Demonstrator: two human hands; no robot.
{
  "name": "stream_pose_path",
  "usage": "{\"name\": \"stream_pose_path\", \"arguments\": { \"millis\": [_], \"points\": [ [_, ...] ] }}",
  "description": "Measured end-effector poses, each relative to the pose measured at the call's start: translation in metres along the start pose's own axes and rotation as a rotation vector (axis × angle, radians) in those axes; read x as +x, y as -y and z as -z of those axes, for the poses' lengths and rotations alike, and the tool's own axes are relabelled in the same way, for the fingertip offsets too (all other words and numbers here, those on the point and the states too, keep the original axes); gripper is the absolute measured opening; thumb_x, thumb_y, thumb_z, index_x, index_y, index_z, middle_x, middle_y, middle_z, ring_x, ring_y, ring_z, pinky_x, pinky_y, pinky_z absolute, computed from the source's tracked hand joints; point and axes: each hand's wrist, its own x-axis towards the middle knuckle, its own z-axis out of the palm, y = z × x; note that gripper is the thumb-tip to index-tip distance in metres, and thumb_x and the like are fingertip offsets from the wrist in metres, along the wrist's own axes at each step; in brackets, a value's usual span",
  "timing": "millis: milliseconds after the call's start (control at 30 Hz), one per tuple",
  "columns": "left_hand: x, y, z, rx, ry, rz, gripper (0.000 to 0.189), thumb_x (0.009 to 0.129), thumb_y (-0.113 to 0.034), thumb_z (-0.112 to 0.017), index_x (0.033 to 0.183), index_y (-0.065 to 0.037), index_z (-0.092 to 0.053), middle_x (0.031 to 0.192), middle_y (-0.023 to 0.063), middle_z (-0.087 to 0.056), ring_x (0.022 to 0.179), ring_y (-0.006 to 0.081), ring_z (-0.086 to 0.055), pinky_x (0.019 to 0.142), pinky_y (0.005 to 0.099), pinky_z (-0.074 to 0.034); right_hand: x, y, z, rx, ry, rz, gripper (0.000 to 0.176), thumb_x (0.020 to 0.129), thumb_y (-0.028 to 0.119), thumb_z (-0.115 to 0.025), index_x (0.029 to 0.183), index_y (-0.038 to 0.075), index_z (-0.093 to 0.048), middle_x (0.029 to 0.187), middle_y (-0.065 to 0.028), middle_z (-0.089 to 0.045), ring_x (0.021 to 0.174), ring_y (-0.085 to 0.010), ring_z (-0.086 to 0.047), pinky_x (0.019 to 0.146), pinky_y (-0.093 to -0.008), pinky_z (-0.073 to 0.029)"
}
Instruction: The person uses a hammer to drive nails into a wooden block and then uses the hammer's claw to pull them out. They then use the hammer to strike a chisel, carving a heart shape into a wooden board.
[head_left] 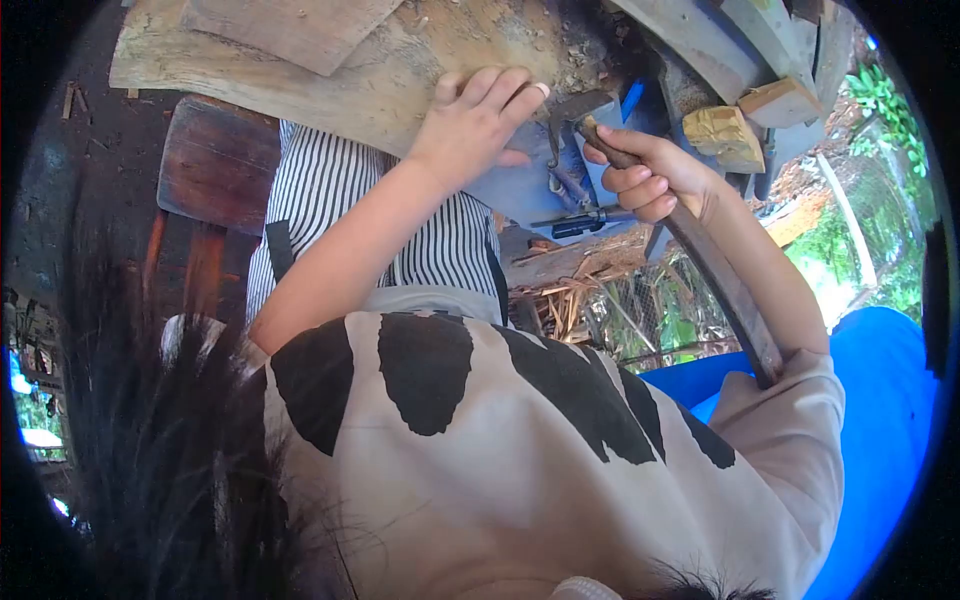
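My left hand point(478, 125) lies on the near edge of a thick, rough wooden slab point(330, 85), fingers spread and thumb out to the side. Close to its right, my right hand point(655, 178) is wrapped around the upper part of a long wooden-handled tool point(725, 290). The handle slants down along my right forearm to the elbow. By its upper end is a dark metal piece point(575, 110), partly hidden, so I cannot tell whether it belongs to the tool.
A flat board point(290, 30) lies on the slab. Wood offcuts point(725, 138) are piled at the upper right. Below my hands, small tools point(580, 215) rest on a bluish surface. A wooden chair point(215, 165) stands at left, and blue material point(880, 400) lies at right.
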Motion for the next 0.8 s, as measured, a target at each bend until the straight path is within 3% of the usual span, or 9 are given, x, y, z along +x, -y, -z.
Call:
{"name": "stream_pose_path", "arguments": {
  "millis": [267,400,500,567,667,800],
  "points": [
    [0.011,0.009,0.001,-0.042,0.081,-0.165,0.085,0.061,-0.05,-0.076,0.134,-0.02,-0.044,0.132,-0.0025,-0.048,0.123,0.0191,-0.041,0.097,0.0418,-0.03,0.019,-0.029,0.048,0.342,0.482,-0.025,0.029,0.104,0.037,-0.033,0.099,0.01,-0.041,0.056,0.0055,-0.034,0.036,-0.0006,-0.029,0.027,-0.0158,-0.02],
    [0.012,0.008,0.006,-0.002,0.127,-0.175,0.086,0.062,-0.05,-0.076,0.135,-0.019,-0.043,0.133,-0.002,-0.047,0.124,0.0202,-0.04,0.097,0.0419,-0.029,0.016,-0.063,0.049,0.418,0.573,0.063,0.029,0.104,0.039,-0.031,0.102,0.011,-0.039,0.058,0.0038,-0.035,0.037,-0.0016,-0.029,0.027,-0.0175,-0.019],
    [0.007,-0.004,0.019,0.081,0.011,-0.237,0.085,0.061,-0.049,-0.076,0.134,-0.018,-0.044,0.135,-0.0019,-0.046,0.124,0.0211,-0.04,0.099,0.0403,-0.029,0.002,-0.089,0.041,0.489,0.599,0.213,0.028,0.104,0.039,-0.028,0.102,0.011,-0.033,0.057,0.0011,-0.034,0.038,-0.0032,-0.028,0.028,-0.0187,-0.02],
    [0.003,-0.019,0.031,-0.111,-0.034,-0.254,0.075,0.065,-0.045,-0.075,0.129,-0.017,-0.049,0.133,-0.0023,-0.049,0.123,0.0214,-0.042,0.1,0.0391,-0.028,-0.002,-0.108,0.036,0.496,0.632,0.286,0.029,0.104,0.039,-0.027,0.102,0.011,-0.034,0.058,0.0018,-0.033,0.038,-0.0027,-0.028,0.029,-0.0184,-0.02],
    [0.0,-0.039,0.045,-0.055,-0.166,-0.367,0.062,0.068,-0.039,-0.073,0.123,-0.017,-0.055,0.129,-0.0027,-0.052,0.123,0.0206,-0.043,0.1,0.0373,-0.028,-0.004,-0.132,0.021,0.494,0.632,0.356,0.03,0.104,0.041,-0.028,0.103,0.012,-0.035,0.058,0.0033,-0.033,0.038,-0.0018,-0.028,0.029,-0.0176,-0.021],
    [-0.003,-0.055,0.062,-0.028,-0.199,-0.452,0.052,0.07,-0.031,-0.071,0.119,-0.018,-0.058,0.125,-0.0025,-0.055,0.124,0.0189,-0.043,0.099,0.0367,-0.03,0.004,-0.167,0.012,0.446,0.6,0.448,0.029,0.103,0.042,-0.033,0.101,0.013,-0.041,0.056,0.0051,-0.033,0.037,-0.0015,-0.027,0.028,-0.018,-0.021]
  ]
}}
